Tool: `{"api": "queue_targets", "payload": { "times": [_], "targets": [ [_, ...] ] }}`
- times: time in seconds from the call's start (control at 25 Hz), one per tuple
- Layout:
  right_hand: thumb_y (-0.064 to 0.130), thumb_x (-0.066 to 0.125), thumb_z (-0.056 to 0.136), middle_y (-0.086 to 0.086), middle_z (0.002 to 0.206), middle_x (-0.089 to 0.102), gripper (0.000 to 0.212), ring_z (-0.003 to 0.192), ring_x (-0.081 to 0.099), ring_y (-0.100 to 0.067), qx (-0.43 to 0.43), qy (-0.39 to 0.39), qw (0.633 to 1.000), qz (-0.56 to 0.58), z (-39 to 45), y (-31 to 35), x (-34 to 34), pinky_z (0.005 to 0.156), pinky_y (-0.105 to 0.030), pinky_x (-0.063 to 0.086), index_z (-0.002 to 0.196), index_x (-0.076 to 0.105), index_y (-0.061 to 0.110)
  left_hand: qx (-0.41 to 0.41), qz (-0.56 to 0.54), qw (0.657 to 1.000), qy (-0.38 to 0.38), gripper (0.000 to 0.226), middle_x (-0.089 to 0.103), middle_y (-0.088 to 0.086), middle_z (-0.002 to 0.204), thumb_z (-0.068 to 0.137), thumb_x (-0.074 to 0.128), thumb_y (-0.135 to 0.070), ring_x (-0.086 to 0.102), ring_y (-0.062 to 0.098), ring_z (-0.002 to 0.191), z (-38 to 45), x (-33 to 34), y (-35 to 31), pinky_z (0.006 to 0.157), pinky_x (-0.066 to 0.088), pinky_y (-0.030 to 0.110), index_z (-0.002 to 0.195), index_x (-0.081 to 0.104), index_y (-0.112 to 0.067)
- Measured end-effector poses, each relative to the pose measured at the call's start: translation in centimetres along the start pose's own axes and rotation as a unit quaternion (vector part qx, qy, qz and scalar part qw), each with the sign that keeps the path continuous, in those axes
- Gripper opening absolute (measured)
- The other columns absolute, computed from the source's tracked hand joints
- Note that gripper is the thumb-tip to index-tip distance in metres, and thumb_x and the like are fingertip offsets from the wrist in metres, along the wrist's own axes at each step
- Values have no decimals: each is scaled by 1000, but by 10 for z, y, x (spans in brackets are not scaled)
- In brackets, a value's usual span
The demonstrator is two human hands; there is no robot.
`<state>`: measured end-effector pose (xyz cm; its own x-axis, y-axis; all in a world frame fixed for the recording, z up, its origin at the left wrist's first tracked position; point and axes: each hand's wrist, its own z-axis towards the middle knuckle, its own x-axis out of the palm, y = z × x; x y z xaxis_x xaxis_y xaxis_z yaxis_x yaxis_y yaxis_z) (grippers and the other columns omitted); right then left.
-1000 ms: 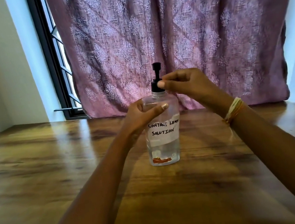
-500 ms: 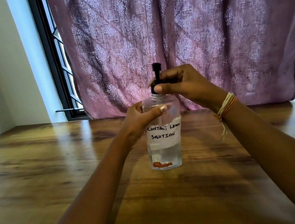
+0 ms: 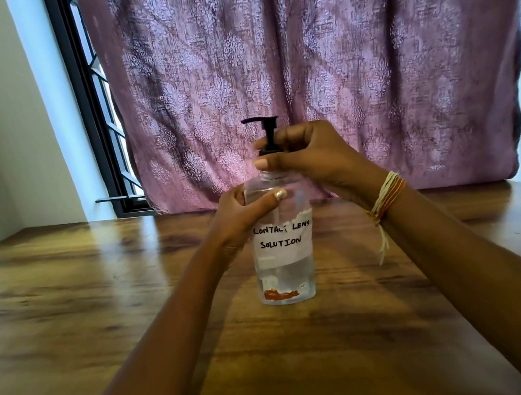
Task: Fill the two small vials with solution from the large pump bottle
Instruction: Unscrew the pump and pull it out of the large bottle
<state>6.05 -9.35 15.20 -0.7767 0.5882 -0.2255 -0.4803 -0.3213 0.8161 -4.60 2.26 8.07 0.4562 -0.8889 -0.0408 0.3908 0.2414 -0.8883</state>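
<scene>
A clear pump bottle (image 3: pixel 285 273) stands upright on the wooden table (image 3: pixel 64 319), with a white label reading "CONTACT LENS SOLUTION" and liquid in its lower part. My left hand (image 3: pixel 241 216) wraps around the bottle's shoulder from the left. My right hand (image 3: pixel 311 155) grips the black collar of the pump (image 3: pixel 263 127) at the neck, thumb in front. The pump spout points left. No small vials are in view.
A mauve patterned curtain (image 3: pixel 314 59) hangs right behind the table's far edge. A dark-framed window (image 3: pixel 96 121) and a white wall stand at the back left. A thread bracelet (image 3: pixel 385 199) is on my right wrist.
The pump head has turned so its spout now points left, where before it faced me. My right hand has shifted its grip around the collar. The bottle stays in place.
</scene>
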Motion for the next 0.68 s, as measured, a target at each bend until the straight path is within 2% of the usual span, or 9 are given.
{"api": "queue_targets", "payload": {
  "times": [0.12, 0.16, 0.24, 0.32, 0.4, 0.52, 0.6, 0.68],
  "targets": [
    [-11, 60, 84, -22, 110, 67, 40, 103, 68, -28, 41, 98, 990, 93, 0, 6, -12, 95, -35, 55, 124, 53, -9, 4, 0, 1000, 1, 45, 74, 13, 105, 62, 75, -37, 70, 29, 100, -1, 1, 0, 91, 53, 45, 102, 68, -17],
    [-10, 59, 85, -23, 115, 65, 43, 108, 66, -29, 47, 106, 988, 100, 0, 7, -13, 97, -36, 53, 127, 49, -10, 5, 0, 1000, 3, 45, 74, 12, 105, 62, 75, -37, 70, 28, 100, -1, 2, -1, 90, 54, 44, 102, 68, -17],
    [-2, 70, 81, -17, 109, 69, 46, 102, 69, -24, 42, 68, 996, 28, 0, 5, -8, 94, -34, 56, 125, 53, -3, 7, -2, 1000, 6, 45, 73, 13, 107, 64, 75, -37, 69, 29, 102, -2, 2, -2, 91, 54, 44, 103, 67, -16],
    [8, 82, 71, -20, 102, 72, 57, 97, 71, -26, 29, 5, 999, -38, 0, 2, -5, 92, -41, 57, 122, 57, 4, 7, -5, 1000, 5, 47, 72, 15, 109, 64, 74, -36, 69, 30, 103, -1, 3, -1, 92, 53, 45, 105, 67, -15],
    [5, 83, 69, -26, 106, 71, 59, 100, 71, -32, 33, -22, 999, -18, 0, 0, -6, 95, -49, 55, 122, 58, 4, 4, -5, 1000, 1, 50, 72, 16, 109, 63, 75, -37, 69, 31, 103, -2, 2, -1, 93, 53, 47, 107, 66, -14],
    [-9, 72, 72, -31, 117, 65, 57, 108, 67, -37, 46, 20, 996, 75, -1, 2, -7, 97, -45, 54, 125, 52, 0, 2, 0, 1000, 3, 56, 72, 14, 109, 62, 75, -38, 69, 30, 103, -1, 2, 0, 93, 52, 48, 109, 64, -11],
    [-4, 70, 70, -29, 120, 64, 66, 111, 66, -34, 49, 54, 991, 109, -1, 0, -6, 97, -42, 54, 131, 47, 2, 2, -3, 1000, 3, 52, 73, 13, 108, 62, 75, -38, 69, 30, 103, -2, 2, 0, 93, 52, 47, 107, 65, -13],
    [10, 83, 66, -23, 118, 67, 74, 109, 67, -29, 44, 41, 997, 54, 0, -3, -5, 98, -45, 53, 132, 48, 10, 4, -6, 1000, 8, 45, 73, 12, 107, 63, 75, -37, 69, 29, 103, -2, 2, -2, 93, 52, 47, 103, 67, -17]
  ]
}}
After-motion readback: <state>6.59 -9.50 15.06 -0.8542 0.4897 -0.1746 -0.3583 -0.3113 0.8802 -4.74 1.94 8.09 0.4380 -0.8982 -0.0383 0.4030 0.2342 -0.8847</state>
